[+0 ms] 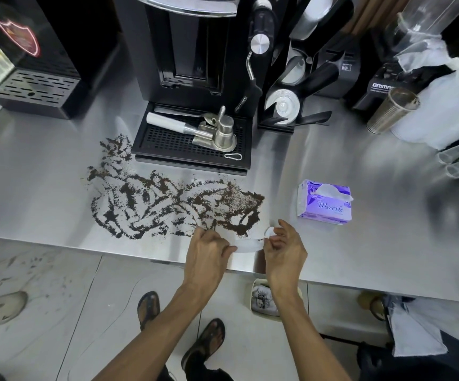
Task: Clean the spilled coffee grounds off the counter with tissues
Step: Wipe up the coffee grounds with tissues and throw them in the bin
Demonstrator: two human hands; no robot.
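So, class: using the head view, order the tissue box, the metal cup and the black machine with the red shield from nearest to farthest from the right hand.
1. Tissue box, just beyond the right hand.
2. Metal cup, back right.
3. Black machine, far back left.

Shiny steel counter (44, 193) under bright light; black coffee machine (190, 50) at twelve o'clock; pale tiled floor (58, 312) at seven.

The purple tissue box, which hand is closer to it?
Right. The right hand is just in front of the tissue box, slightly to its left; the left hand is farther left, by the coffee grounds.
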